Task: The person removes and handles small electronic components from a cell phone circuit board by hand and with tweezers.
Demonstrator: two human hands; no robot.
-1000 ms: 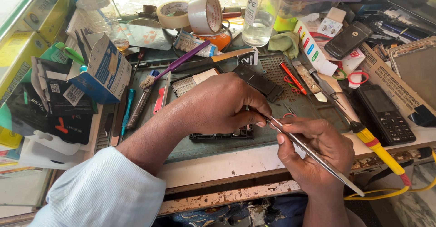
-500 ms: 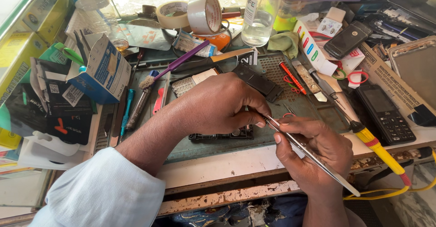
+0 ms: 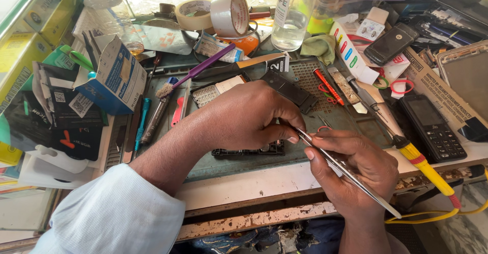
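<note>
1. Head view: right hand (image 3: 356, 170) pinches slim steel tweezers (image 3: 345, 170) mid-shaft, stiff, light, slippery, tips pointing under the left hand's fingers.
2. Left hand (image 3: 249, 114) arches palm-down, fingers curled closed over a fragile black phone frame (image 3: 249, 151) on the table (image 3: 264, 178); hold its edges.

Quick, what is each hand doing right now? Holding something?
Left hand: curled over a black phone frame on the mat, fingers meeting the tweezers' tip.
Right hand: closed on metal tweezers.
</note>
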